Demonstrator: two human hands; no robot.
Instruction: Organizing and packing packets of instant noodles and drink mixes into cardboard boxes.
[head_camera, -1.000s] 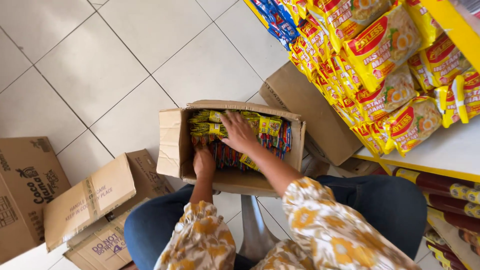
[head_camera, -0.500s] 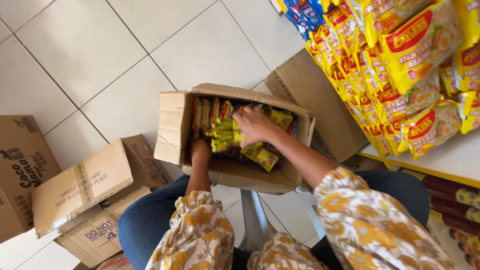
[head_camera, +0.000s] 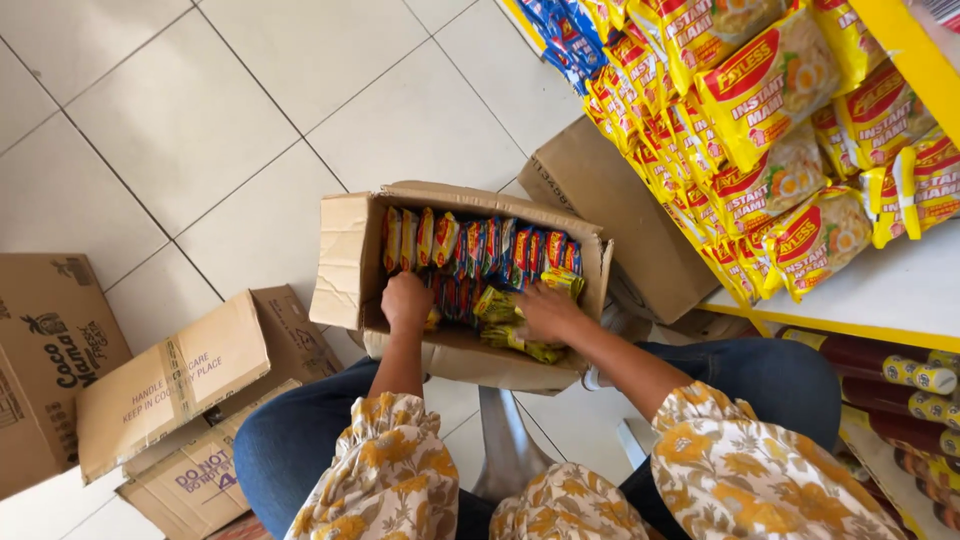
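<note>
An open cardboard box (head_camera: 342, 262) rests on my lap, packed with a row of upright yellow, red and blue noodle packets (head_camera: 478, 246). My left hand (head_camera: 406, 301) is inside the box at its near left, fingers curled down among the packets. My right hand (head_camera: 546, 313) lies over a few yellow packets (head_camera: 497, 307) at the near right of the box, gripping them. Both sleeves are floral, over blue jeans.
A shelf (head_camera: 880, 290) at right holds many yellow noodle packets (head_camera: 770, 90), with bottles (head_camera: 925, 375) on the lower level. A flattened carton (head_camera: 610, 215) leans by the shelf. Several closed cardboard boxes (head_camera: 165, 385) sit on the tiled floor at left.
My right hand has come back from the far packets to the near right of the box and now presses on loose yellow packets. The view has shifted slightly.
</note>
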